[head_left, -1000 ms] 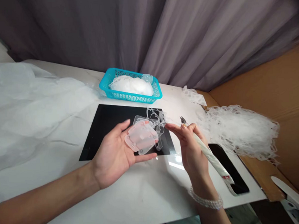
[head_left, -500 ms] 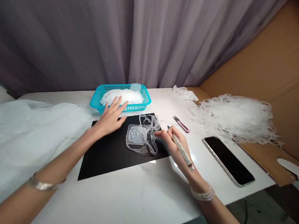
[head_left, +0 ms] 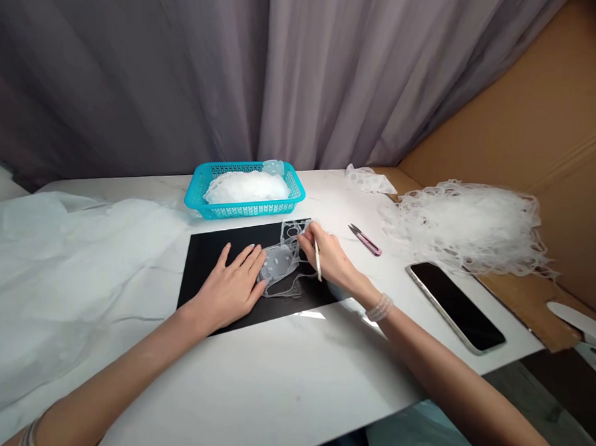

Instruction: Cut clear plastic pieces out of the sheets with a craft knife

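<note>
A translucent moulded rubber sheet (head_left: pixel 283 264) with loose webbing lies on a black mat (head_left: pixel 214 254) in the middle of the white table. My left hand (head_left: pixel 234 285) lies flat on the mat, fingers stretched out, their tips pressing the sheet's left edge. My right hand (head_left: pixel 327 256) is closed round a thin white knife-like tool (head_left: pixel 318 260), held like a pen, with its tip at the sheet's upper right part.
A turquoise basket (head_left: pixel 247 209) heaped with white pieces stands behind the mat. Small pink snips (head_left: pixel 365 239), a dark phone (head_left: pixel 455 306) and a pile of white trimmings (head_left: pixel 470 224) lie to the right. Crumpled clear plastic (head_left: pixel 55 262) covers the left. Cardboard (head_left: pixel 538 144) walls the right side.
My left hand held a trimmed piece, reached to the basket, then came back flat onto the sheet. My right hand moved the tool onto the sheet. The view rose.
</note>
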A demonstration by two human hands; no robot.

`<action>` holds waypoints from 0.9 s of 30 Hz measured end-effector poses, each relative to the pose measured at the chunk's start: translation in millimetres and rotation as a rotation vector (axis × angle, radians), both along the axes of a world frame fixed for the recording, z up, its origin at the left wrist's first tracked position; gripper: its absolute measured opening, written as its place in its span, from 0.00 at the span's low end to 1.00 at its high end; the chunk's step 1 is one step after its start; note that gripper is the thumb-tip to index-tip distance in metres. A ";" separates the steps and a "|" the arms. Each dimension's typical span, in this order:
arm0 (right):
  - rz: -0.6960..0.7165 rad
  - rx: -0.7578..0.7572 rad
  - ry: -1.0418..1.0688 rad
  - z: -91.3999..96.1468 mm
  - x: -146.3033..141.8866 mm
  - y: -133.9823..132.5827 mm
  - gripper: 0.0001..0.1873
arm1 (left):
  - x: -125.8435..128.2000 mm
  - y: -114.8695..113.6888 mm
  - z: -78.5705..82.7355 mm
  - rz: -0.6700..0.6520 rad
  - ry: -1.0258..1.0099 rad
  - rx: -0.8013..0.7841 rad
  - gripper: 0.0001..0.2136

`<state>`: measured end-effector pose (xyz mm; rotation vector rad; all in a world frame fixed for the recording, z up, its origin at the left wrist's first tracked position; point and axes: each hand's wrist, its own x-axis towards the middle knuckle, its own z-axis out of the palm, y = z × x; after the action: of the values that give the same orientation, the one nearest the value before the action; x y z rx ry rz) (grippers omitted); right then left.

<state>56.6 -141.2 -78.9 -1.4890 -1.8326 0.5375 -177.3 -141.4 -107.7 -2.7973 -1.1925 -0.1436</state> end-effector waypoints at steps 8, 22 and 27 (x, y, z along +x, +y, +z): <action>-0.152 0.085 -0.187 21.5 -7.3 10.0 0.19 | 0.6 -46.0 -0.8 0.209 0.051 0.130 0.34; 0.092 -0.179 0.290 2.2 -72.9 -37.7 0.12 | -35.5 -54.2 -1.4 -0.033 -0.077 -0.063 0.29; 0.035 -0.139 0.125 -6.5 -57.1 -33.9 0.13 | -34.0 -53.4 -0.4 -0.034 -0.126 -0.093 0.26</action>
<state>-0.5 -175.0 -85.4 -1.4808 -1.7565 0.7709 -211.3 -194.9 -108.1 -2.9293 -1.2077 -0.2787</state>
